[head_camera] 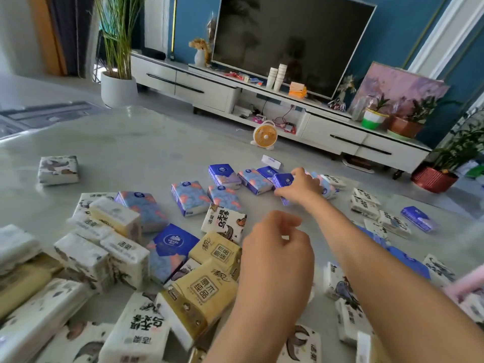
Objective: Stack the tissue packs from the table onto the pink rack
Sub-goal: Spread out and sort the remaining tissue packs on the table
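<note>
a: right hand grips a blue pack far out on the surface. left hand loosely curled, empty.
b: best lifted straight up, clear of the neighbouring packs. rack not clearly visible.

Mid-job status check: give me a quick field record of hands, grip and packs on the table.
right hand: grips dark blue pack, far side of table
left hand: hovers, fingers curled, holds nothing visible
packs on table: many, scattered; yellow packs near left hand
pink rack: only a blurred pink edge at right; unconfirmed
</note>
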Demonstrator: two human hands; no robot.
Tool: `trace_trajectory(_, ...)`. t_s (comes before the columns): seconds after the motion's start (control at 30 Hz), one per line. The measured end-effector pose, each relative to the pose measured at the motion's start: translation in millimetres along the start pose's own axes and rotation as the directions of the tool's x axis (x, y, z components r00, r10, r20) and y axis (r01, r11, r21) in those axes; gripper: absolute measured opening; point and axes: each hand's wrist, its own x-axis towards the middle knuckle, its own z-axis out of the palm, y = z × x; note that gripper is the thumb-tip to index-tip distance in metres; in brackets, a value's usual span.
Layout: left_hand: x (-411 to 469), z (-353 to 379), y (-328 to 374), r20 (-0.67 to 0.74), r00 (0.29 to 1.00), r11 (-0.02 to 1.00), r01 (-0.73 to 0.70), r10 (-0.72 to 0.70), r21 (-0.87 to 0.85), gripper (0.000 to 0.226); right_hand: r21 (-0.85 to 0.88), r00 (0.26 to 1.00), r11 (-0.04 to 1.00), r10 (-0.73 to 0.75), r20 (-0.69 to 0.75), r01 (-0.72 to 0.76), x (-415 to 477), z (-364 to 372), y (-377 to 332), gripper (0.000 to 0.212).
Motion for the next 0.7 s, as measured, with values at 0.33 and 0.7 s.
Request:
trace_trajectory(0.33, 20, -10, 2, 0.090, 0.948, 0.702, 0.289, -0.307, -0.651, 0.021, 0.577, 0.547, 0.729, -0.671, 0.500, 0.368, -128, -101, -26, 0.048)
trace_trajectory(0.7, 17, -3, -6, 0.119, 0.870, 0.615, 0.429, -0.478, -0.662, 0.016, -0.038, 0.984, 0.993, -0.119, -0.134, 0.115, 10, -25, 40, 0.053)
